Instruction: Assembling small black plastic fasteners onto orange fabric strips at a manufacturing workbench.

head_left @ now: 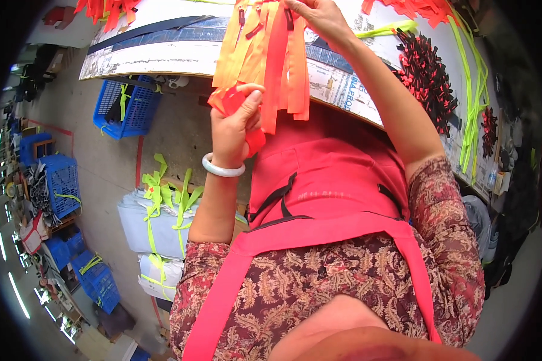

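Note:
Orange zipper strips [275,72] hang over the near edge of the table, several side by side, with dark pull tabs close to their upper ends. My left hand [238,126], a pale bangle [223,166] on its wrist, is closed around a folded bunch of brighter red-orange strips [227,100], just below and left of the hanging ones. Up on the table, my right hand [324,21] has its fingers pinched at the top of the hanging zipper strips, beside a dark pull. Its fingertips lie partly at the picture's top edge.
The white-topped table [120,63] carries a dark strap [150,31], a heap of black-and-red pieces [426,78] and yellow-green cords [471,108]. A blue basket [126,107] is under its left edge. Tied grey-white bundles [147,222] stand on the floor to my left.

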The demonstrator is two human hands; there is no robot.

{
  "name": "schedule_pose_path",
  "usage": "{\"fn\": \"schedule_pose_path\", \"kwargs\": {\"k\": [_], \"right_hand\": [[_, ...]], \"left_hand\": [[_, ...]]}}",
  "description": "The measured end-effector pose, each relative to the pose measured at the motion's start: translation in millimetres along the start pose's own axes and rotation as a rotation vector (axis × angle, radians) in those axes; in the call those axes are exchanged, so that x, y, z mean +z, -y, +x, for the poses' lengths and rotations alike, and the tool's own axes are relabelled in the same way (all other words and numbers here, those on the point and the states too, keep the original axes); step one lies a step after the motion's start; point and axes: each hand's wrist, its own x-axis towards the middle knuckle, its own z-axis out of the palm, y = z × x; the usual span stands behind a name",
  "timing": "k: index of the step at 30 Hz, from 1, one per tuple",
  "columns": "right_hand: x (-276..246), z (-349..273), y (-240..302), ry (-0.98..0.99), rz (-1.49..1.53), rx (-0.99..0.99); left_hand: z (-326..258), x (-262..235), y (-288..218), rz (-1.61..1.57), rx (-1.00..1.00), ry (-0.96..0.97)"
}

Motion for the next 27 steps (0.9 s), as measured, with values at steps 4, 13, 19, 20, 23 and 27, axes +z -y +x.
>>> {"fn": "schedule_pose_path", "kwargs": {"k": [4,13,19,20,23,27], "right_hand": [[-4,-19,-1,0.084,-0.614,0.118],[-3,-148,123,0.5,-0.265,0.024],[-14,-167,120,0.511,-0.166,0.379],[-14,-171,117,0.5,-0.133,0.395],[-16,-178,115,0.497,-0.09,0.404],[-22,-185,114,0.427,0.147,0.42]], "left_hand": [[-5,-2,18,-0.144,-0.27,0.147],[-2,12,41,-0.162,-0.481,0.245],[-3,15,56,0.003,-0.498,0.261],[-3,15,56,0.018,-0.517,0.276],[-6,19,56,0.07,-0.485,0.311],[-6,6,39,0.098,-0.515,0.417]]}}
